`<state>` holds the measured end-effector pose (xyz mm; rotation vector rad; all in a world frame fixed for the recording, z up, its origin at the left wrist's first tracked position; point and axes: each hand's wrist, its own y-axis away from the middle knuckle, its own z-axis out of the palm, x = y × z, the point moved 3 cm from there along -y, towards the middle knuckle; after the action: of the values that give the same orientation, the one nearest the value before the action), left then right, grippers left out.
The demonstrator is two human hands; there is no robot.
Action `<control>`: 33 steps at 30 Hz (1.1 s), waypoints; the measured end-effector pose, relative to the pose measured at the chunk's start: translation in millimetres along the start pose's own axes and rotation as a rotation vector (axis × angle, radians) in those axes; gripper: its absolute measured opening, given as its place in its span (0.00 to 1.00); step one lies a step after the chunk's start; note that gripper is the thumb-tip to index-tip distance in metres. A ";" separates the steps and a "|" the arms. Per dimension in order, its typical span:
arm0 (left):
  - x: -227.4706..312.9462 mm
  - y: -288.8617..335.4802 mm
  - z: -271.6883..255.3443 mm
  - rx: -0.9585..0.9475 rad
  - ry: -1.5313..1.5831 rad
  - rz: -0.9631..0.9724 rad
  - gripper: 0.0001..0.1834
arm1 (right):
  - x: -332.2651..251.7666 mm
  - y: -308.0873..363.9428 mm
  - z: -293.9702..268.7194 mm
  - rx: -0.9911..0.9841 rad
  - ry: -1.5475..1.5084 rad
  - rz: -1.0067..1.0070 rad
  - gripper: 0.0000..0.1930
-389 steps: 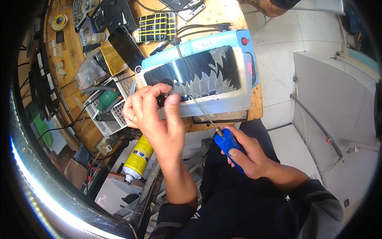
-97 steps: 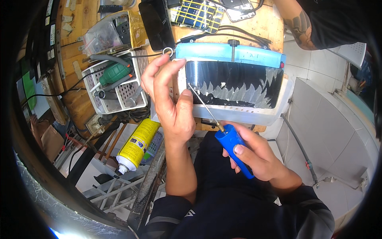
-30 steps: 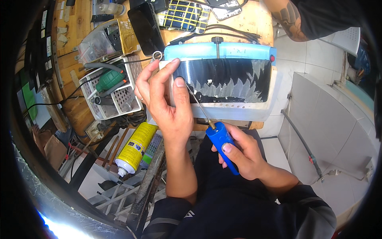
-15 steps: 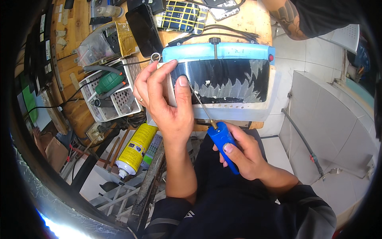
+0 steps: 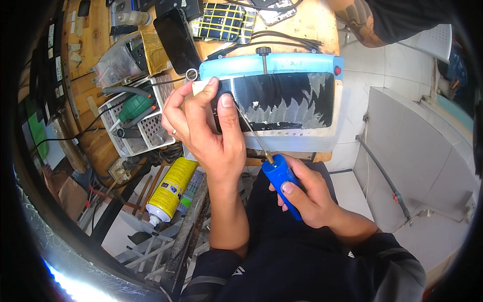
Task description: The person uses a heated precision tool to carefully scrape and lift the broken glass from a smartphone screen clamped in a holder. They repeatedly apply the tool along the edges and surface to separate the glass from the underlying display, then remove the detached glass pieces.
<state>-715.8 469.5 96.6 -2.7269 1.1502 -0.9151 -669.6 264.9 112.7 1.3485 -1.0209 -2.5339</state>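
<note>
A black phone screen panel [image 5: 282,93] with jagged grey glue residue lies on a perforated plate [image 5: 329,128] of a pale-blue machine [image 5: 226,67]. My left hand [image 5: 214,128] grips the panel's left end, its thumb laid over the dark surface and its index fingertip near the upper corner. A ring is on one finger. In my right hand [image 5: 312,196] is a blue glue-remover tool [image 5: 279,183], wrapped by the fingers with the thumb on its side. Its thin metal rod [image 5: 254,132] slants up left to the panel, and its tip is partly hidden by my left thumb.
A white basket [image 5: 133,146] with a green tool [image 5: 136,107] stands left of the machine. Beyond lie a black phone [image 5: 176,43], a yellow-striped phone [image 5: 221,21] and cables [image 5: 271,38]. Below sits a yellow spray can [image 5: 171,191]. A co-worker's arm [image 5: 359,22] reaches in at upper right.
The bench and machine appear slightly farther left and up in the picture. My left fingers have shifted a little left with the panel. The right hand keeps its hold on the tool.
</note>
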 end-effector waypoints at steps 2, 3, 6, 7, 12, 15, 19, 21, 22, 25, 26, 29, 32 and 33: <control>1.4 1.4 0.6 0.011 -0.035 0.022 0.16 | 1.3 1.9 -0.5 0.008 0.010 -0.002 0.31; 2.3 2.7 -0.2 0.016 -0.049 0.033 0.17 | 2.1 3.1 -0.6 0.011 0.012 -0.003 0.31; 3.8 6.7 -5.6 -0.009 -0.073 0.047 0.20 | 5.1 5.1 0.1 0.010 0.022 -0.012 0.31; 4.3 7.9 -7.6 -0.030 -0.083 0.057 0.22 | 6.3 5.0 1.1 0.001 0.026 -0.018 0.31; 0.8 5.6 -13.2 -0.066 -0.054 0.067 0.24 | 9.2 6.0 -0.1 0.005 0.045 -0.028 0.31; -1.2 3.0 -9.0 -0.059 -0.048 0.047 0.22 | 10.3 5.5 -0.1 0.024 0.068 -0.066 0.30; -1.4 5.3 -5.8 -0.064 -0.032 0.017 0.22 | 11.0 7.4 -1.5 0.031 0.095 -0.076 0.30; -1.2 7.9 -8.6 -0.089 -0.024 0.023 0.23 | 11.1 8.4 -1.8 0.030 0.074 -0.051 0.30; -1.1 9.2 -11.4 -0.109 -0.014 0.028 0.24 | 10.5 8.7 -1.7 0.029 0.068 -0.055 0.30; -1.2 9.3 -18.5 -0.156 0.002 0.057 0.27 | 8.0 6.7 -0.9 0.020 0.107 -0.097 0.30; -0.5 8.3 -19.0 -0.168 0.005 0.076 0.28 | 7.4 5.2 -0.3 0.016 0.130 -0.115 0.30; 1.9 3.6 -14.4 -0.116 -0.007 0.058 0.27 | 7.5 4.7 -0.1 0.033 0.024 -0.058 0.31; 7.3 1.3 -6.7 -0.048 -0.094 0.037 0.24 | 6.6 3.2 2.4 0.047 0.104 -0.113 0.31; 8.5 0.8 -5.7 -0.045 -0.117 0.030 0.23 | 6.8 3.3 2.9 0.048 0.104 -0.114 0.31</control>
<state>-714.7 464.3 105.4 -2.7478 1.2006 -0.7234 -676.6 261.3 111.0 1.5765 -1.0198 -2.5012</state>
